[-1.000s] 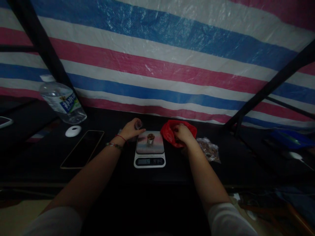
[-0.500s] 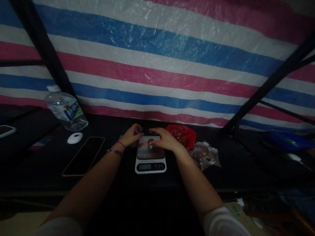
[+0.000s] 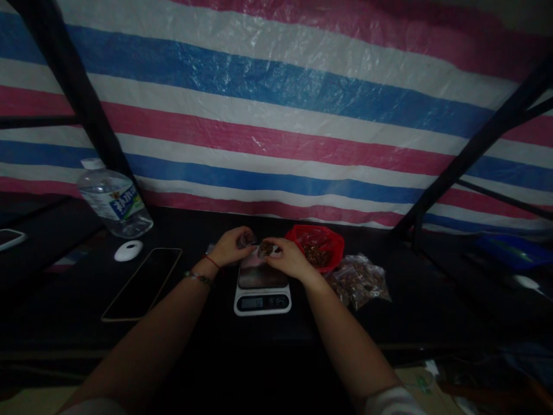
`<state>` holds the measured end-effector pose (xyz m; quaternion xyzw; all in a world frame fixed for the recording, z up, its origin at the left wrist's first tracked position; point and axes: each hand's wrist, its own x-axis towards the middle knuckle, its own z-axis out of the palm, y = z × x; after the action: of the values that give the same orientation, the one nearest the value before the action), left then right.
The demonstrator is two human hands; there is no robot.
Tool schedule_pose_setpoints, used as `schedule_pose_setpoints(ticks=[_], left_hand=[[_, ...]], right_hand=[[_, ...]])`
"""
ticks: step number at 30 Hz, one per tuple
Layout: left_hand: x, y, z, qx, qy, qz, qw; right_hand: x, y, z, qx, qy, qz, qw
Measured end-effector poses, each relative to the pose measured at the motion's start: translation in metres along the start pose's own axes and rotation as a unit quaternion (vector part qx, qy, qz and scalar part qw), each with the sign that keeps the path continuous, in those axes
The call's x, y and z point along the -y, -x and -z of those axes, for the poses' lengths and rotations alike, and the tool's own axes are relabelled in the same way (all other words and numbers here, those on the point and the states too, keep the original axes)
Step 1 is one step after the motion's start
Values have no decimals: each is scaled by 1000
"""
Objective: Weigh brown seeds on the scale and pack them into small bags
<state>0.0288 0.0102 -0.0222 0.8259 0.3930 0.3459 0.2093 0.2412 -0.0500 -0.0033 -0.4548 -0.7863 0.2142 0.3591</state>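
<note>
My left hand is closed on a clear plastic bag, whose rounded mouth shows past the fingertips. Its lower part is mostly hidden behind the hand. My right hand grips a small cup with brown bits in it, tilted toward the bag, just above the far edge of the scale. The kitchen scale has a white body, a metal plate and a lit display too blurred to read. Right of it stands a red basin holding brown bits; filled zip bags lie in front of that.
On the left are a large clear bottle, a white mouse-shaped object and a dark phone. A striped plastic sheet hangs behind the black table, between slanted black posts. A blue object is at far right.
My right hand has lifted the small cup off the scale plate and brought it, tilted, up to the bag in my left hand. The view has shifted slightly.
</note>
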Motion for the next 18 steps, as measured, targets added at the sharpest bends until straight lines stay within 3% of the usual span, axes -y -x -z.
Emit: schedule_pose_setpoints(ticks=[3, 9, 13, 18], left_hand=[[-9, 1, -1, 21, -21, -11, 999], [-22, 2, -5, 30, -50, -42, 997], [-24, 3, -7, 24, -60, -31, 997], [-25, 3, -10, 30, -57, -18, 998]], right_hand=[[-6, -1, 1, -66, -8, 17, 998], [-11, -2, -8, -108, -46, 19, 993], [-13, -1, -13, -116, -78, 9, 990], [-8, -1, -8, -113, -33, 90, 989]])
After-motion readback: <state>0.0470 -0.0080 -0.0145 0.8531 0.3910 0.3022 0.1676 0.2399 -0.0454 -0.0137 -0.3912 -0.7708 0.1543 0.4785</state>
